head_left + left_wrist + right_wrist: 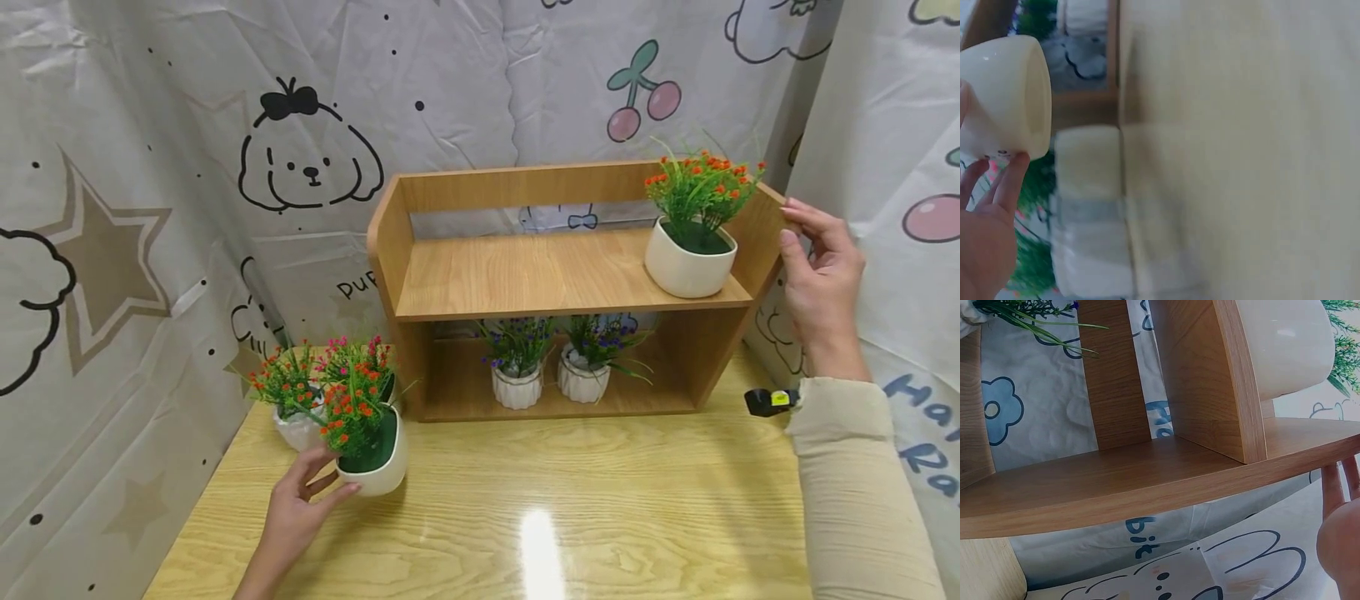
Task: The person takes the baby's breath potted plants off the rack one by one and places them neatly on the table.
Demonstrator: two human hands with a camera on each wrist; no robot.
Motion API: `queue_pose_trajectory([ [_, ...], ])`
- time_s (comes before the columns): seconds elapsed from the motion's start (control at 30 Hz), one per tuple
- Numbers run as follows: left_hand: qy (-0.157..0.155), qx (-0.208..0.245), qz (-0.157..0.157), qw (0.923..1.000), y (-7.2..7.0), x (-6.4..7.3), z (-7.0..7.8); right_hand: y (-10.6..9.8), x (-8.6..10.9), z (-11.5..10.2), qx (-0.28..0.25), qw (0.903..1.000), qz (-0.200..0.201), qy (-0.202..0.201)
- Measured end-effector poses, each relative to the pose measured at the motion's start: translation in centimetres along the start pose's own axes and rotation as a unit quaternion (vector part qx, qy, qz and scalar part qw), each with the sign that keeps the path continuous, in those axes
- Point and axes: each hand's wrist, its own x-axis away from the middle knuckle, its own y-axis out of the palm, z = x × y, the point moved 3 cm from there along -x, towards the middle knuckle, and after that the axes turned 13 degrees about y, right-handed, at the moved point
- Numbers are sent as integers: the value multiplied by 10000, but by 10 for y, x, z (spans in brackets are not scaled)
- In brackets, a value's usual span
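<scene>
My left hand [296, 508] grips a smooth white pot [382, 475] of orange flowers [348, 417], thumb on one side and fingers on the other. The left wrist view shows this pot [1000, 94] raised above the table, its base visible. Just behind it stand a white pot of orange flowers [296, 425] and pink flowers [345, 354]. My right hand [825, 271] touches the outer right side of a wooden shelf [517, 275] with its fingertips, near the top. Beside that panel, a white pot [686, 267] with orange flowers sits on the upper board.
On the shelf's lower board stand two ribbed white pots, one [517, 390] left of the other [583, 379], both with purple flowers. The shelf rests on a light wooden table [600, 500]. Patterned cloth [450, 83] hangs behind and at both sides.
</scene>
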Motion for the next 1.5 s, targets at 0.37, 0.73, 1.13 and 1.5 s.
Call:
queue_pose_trajectory([
  [0.37, -360, 163, -664, 9970, -23, 9, -25, 0, 1, 0, -101, 9999, -59, 25],
  [0.73, -730, 401, -1203, 9892, -32, 10, -35, -2, 2, 0, 414, 9991, 14, 46],
  [1.13, -907, 1009, -1238, 9830, -43, 18, -44, -2, 0, -1, 248, 9997, -26, 12],
  [1.5, -1415, 740, -1301, 9786, -51, 23, -42, -1, -1, 0, -97, 9999, -84, -5],
])
